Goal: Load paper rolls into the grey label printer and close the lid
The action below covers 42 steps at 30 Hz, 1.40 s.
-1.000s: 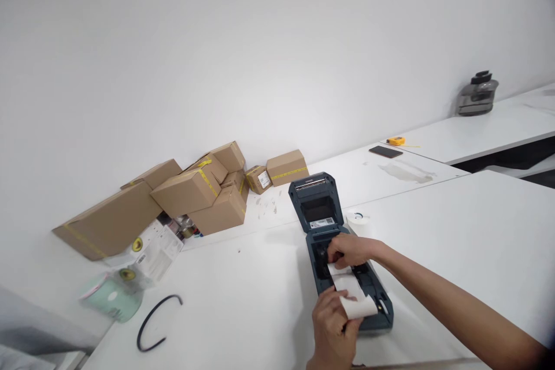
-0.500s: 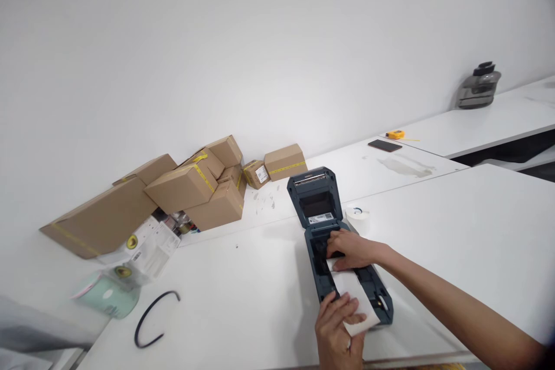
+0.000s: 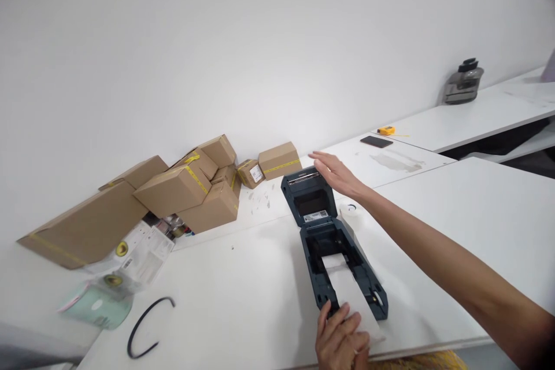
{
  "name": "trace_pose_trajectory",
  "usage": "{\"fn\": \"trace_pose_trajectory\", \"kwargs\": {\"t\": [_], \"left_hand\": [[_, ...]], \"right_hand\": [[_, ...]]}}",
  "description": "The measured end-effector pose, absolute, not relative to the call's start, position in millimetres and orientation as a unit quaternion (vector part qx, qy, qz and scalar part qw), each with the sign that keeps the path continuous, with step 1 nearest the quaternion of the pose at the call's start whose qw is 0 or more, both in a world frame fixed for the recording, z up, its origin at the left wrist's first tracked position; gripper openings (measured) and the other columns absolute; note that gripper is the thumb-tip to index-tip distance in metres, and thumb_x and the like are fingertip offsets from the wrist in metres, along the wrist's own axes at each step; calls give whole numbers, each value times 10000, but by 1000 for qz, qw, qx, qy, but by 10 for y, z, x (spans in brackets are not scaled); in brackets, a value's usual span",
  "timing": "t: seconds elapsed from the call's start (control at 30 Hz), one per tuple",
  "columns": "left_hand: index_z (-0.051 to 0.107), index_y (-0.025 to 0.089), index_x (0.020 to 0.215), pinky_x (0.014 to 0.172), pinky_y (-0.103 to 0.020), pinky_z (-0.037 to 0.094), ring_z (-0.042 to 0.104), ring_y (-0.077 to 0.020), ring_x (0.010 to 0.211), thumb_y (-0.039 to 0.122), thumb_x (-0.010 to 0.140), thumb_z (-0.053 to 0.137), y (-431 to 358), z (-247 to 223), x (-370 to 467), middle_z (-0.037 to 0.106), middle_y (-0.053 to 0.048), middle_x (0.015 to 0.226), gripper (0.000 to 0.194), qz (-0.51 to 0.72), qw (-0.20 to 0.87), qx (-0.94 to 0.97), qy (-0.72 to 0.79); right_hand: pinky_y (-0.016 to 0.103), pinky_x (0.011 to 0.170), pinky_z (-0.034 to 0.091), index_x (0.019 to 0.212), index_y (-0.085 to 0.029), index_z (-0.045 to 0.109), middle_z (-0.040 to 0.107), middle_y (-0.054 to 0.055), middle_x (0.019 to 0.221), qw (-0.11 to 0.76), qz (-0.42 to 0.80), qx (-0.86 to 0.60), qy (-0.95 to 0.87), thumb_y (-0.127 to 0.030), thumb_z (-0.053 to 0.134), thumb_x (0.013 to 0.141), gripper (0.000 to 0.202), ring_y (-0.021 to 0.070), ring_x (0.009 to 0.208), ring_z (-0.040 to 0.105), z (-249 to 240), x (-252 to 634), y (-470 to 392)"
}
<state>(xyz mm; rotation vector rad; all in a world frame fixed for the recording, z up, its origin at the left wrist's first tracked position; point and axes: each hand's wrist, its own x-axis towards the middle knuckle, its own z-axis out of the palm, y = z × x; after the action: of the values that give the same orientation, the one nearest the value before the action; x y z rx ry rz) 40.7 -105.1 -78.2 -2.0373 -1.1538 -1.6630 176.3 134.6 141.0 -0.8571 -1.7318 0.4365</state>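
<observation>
A dark label printer stands on the white table with its lid raised. A white paper strip runs from inside the printer out over its front edge. My left hand holds the strip's outer end at that edge, fingers on top. Up at the raised lid, my right hand touches the lid's top right edge with its fingers stretched out, holding nothing. A white roll sits on the table just behind and right of the printer.
Cardboard boxes are piled along the wall at the left. Nearer lie a green pouch and a black curved band. A phone, a yellow tape measure and a dark transparent bottle are at the right.
My right hand has left the printer's inside and moved up to the raised lid, its fingers now straight. My left hand stays at the strip's end. The view has shifted slightly.
</observation>
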Motion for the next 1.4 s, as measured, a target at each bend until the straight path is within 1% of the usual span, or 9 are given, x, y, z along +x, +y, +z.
{"fn": "trace_pose_trajectory", "kwargs": {"t": [0.1, 0.3, 0.5, 0.67, 0.8, 0.87, 0.97, 1.23, 1.4], "left_hand": [[654, 230, 753, 973, -412, 556, 763, -190, 891, 193, 933, 457, -1108, -805, 408, 782, -27, 786, 269, -559, 131, -711, -405], [666, 226, 806, 949, -392, 564, 743, -187, 911, 172, 939, 461, -1240, -723, 395, 777, -43, 843, 250, -530, 131, -721, -426], [724, 275, 863, 856, -346, 581, 681, -218, 1052, 211, 895, 614, -1358, -768, 384, 739, -64, 918, 131, -515, 244, -678, -464], [707, 300, 1019, 978, -432, 544, 506, -270, 1351, 252, 889, 659, -1360, -904, 351, 672, -65, 1250, 147, -500, 280, -673, -468], [579, 135, 1267, 1140, -490, 415, 295, -340, 1493, 397, 953, 559, -1226, -919, 223, 417, -174, 1545, 409, -447, 242, -695, -509], [520, 58, 1322, 1208, -518, 303, 263, -348, 1503, 416, 993, 462, -1115, -881, 114, 395, -222, 1546, 490, -408, 232, -732, -493], [525, 86, 1310, 1221, -587, 229, 348, -334, 1468, 365, 1021, 390, -971, -830, -27, 487, -201, 1472, 424, -381, 216, -780, -447], [516, 165, 1245, 1179, -601, 332, 416, -329, 1424, 356, 967, 516, -907, -896, 19, 526, -159, 1410, 337, -442, 169, -760, -446], [516, 207, 1207, 1141, -575, 407, 447, -292, 1403, 315, 948, 544, -892, -843, 56, 591, -123, 1318, 282, -458, 146, -751, -453]], "right_hand": [[474, 998, 484, 1094, -234, 721, 721, 85, 1151, 534, 223, -356, -733, -492, 359, 1014, 453, 268, 1118, 645, 1390, 1702, 1340], [400, 942, 510, 953, -250, 714, 706, 59, 1109, 598, 187, -282, -727, -312, 432, 1008, 293, 227, 1097, 637, 894, 1868, 509], [428, 990, 514, 1279, -199, 630, 685, 99, 1277, 544, 11, -230, -807, -77, 513, 887, 427, 262, 1258, 573, 79, 2035, -249], [475, 1092, 439, 1396, -173, 549, 597, 105, 1417, 482, 20, -270, -833, -157, 447, 945, 463, 277, 1377, 479, -372, 2119, -488], [464, 1136, 387, 1409, -151, 528, 542, 111, 1464, 494, 43, -285, -820, -216, 342, 998, 456, 278, 1422, 417, -508, 2128, -588], [455, 1153, 361, 1395, -152, 538, 543, 110, 1455, 504, 47, -286, -813, -255, 309, 1021, 451, 274, 1425, 407, -546, 2106, -600], [448, 1179, 318, 1384, -162, 544, 534, 106, 1445, 518, 46, -282, -806, -324, 289, 1040, 458, 272, 1431, 390, -608, 2067, -580], [478, 1206, 273, 1419, -158, 519, 485, 103, 1485, 535, 53, -266, -800, -346, 280, 1032, 493, 294, 1441, 371, -807, 2056, -529], [505, 1186, 317, 1389, -208, 568, 557, 82, 1439, 570, 75, -280, -769, -306, 317, 1011, 464, 289, 1412, 423, -950, 1988, -566]]}}
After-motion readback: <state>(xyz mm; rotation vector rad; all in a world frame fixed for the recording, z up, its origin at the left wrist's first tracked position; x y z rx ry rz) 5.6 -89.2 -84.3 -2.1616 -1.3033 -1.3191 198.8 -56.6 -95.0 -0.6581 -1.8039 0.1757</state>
